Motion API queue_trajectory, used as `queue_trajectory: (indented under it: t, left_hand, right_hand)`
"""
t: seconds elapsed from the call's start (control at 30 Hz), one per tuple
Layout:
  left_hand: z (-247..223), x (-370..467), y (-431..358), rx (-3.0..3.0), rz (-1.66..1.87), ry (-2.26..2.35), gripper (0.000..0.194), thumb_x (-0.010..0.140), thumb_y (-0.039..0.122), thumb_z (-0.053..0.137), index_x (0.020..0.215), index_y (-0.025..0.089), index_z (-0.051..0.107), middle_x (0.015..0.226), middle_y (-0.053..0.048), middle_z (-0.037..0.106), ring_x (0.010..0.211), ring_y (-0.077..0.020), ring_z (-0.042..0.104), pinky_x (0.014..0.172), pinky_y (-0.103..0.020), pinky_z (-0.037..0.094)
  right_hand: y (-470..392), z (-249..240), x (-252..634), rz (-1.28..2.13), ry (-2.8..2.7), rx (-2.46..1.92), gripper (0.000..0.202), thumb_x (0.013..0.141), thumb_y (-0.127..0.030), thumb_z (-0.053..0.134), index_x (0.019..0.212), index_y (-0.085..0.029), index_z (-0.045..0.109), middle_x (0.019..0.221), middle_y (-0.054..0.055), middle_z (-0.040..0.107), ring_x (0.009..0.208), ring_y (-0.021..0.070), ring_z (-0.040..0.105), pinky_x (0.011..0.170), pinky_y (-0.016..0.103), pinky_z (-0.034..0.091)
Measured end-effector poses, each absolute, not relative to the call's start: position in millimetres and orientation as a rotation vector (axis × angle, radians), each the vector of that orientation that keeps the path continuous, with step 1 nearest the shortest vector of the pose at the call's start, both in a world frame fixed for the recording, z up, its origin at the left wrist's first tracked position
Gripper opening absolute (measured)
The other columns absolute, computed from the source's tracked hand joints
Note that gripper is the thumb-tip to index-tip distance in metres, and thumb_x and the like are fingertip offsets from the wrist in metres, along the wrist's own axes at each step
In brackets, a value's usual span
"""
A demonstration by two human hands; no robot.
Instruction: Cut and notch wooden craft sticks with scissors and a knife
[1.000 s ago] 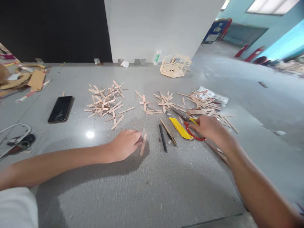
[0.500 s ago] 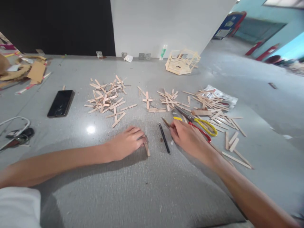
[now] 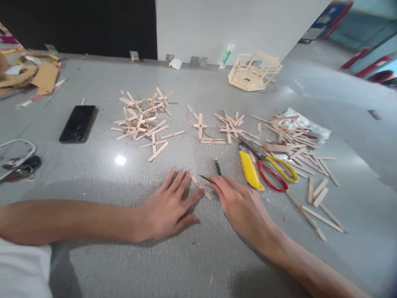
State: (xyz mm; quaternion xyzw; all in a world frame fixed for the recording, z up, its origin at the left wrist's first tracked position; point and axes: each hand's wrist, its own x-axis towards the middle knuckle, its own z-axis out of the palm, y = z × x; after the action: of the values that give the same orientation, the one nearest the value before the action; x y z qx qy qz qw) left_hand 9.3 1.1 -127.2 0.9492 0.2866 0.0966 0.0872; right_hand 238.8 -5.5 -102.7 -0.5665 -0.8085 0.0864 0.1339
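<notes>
My left hand (image 3: 169, 207) lies on the grey table with its fingers spread, a fingertip resting on a short wooden stick (image 3: 207, 193). Closed around a thin pointed tool (image 3: 206, 178), my right hand (image 3: 238, 203) is just right of that stick, the tool's tip pointing left above it. A black pen (image 3: 218, 167) lies beyond my right hand, partly covered by it. To the right are a yellow cutter (image 3: 250, 170) and scissors (image 3: 273, 176) with red and yellow handles.
Piles of wooden sticks lie at the left (image 3: 139, 120), middle (image 3: 231, 124) and right (image 3: 297, 140). A stick frame (image 3: 248, 80) and a glue tube (image 3: 227, 56) stand near the back panel. A phone (image 3: 79, 124) and cable (image 3: 26, 145) are at the left.
My right hand has moved left and towards me with the pointed tool, uncovering the yellow cutter. My left hand has spread its fingers, and the short stick now lies slanted under a fingertip.
</notes>
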Motion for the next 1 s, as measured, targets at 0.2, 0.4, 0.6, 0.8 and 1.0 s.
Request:
queue_trajectory:
  t: [0.2,0.4,0.6,0.8,1.0]
  left_hand:
    - [-131,11,-1,2.947,0.349,0.882,0.063,0.108,0.042,0.038,0.148,-0.007,0.040,0.151,-0.036,0.044,0.147,-0.0474,0.038,0.120,-0.059,0.032]
    - [-129,13,-3,3.036,0.384,0.928,0.060,0.107,0.036,0.036,0.139,-0.013,0.049,0.141,-0.034,0.056,0.139,-0.0436,0.050,0.119,-0.052,0.034]
    - [-126,14,-3,3.091,0.414,0.929,0.057,0.106,0.034,0.036,0.134,-0.012,0.054,0.136,-0.031,0.061,0.132,-0.0422,0.056,0.116,-0.050,0.037]
    - [-126,14,-3,3.161,0.433,0.940,0.055,0.105,0.033,0.038,0.132,-0.011,0.058,0.132,-0.028,0.065,0.128,-0.0399,0.059,0.116,-0.048,0.036]
    - [-127,15,-3,3.171,0.457,0.950,0.055,0.104,0.034,0.042,0.131,-0.011,0.059,0.131,-0.028,0.065,0.127,-0.0396,0.060,0.115,-0.048,0.037]
  right_hand:
    - [-21,-112,246,0.062,-2.486,-1.594,0.043,0.102,-0.010,0.039,0.135,-0.018,0.065,0.083,0.007,0.077,0.058,0.0187,0.069,0.050,0.028,0.042]
    - [-23,-115,247,-0.049,-2.552,-1.552,0.039,0.103,-0.015,0.044,0.133,-0.019,0.069,0.076,0.004,0.074,0.053,0.0161,0.066,0.047,0.026,0.041]
    - [-21,-115,248,-0.203,-2.562,-1.473,0.042,0.098,-0.006,0.045,0.129,-0.014,0.072,0.069,0.002,0.068,0.050,0.0156,0.060,0.048,0.028,0.040]
    - [-19,-113,247,-0.238,-2.570,-1.427,0.042,0.098,-0.002,0.043,0.125,-0.013,0.073,0.067,0.000,0.065,0.049,0.0126,0.058,0.051,0.026,0.038]
    - [-19,-112,248,-0.229,-2.588,-1.428,0.042,0.096,0.000,0.048,0.127,-0.013,0.072,0.069,0.000,0.065,0.050,0.0121,0.058,0.052,0.027,0.037]
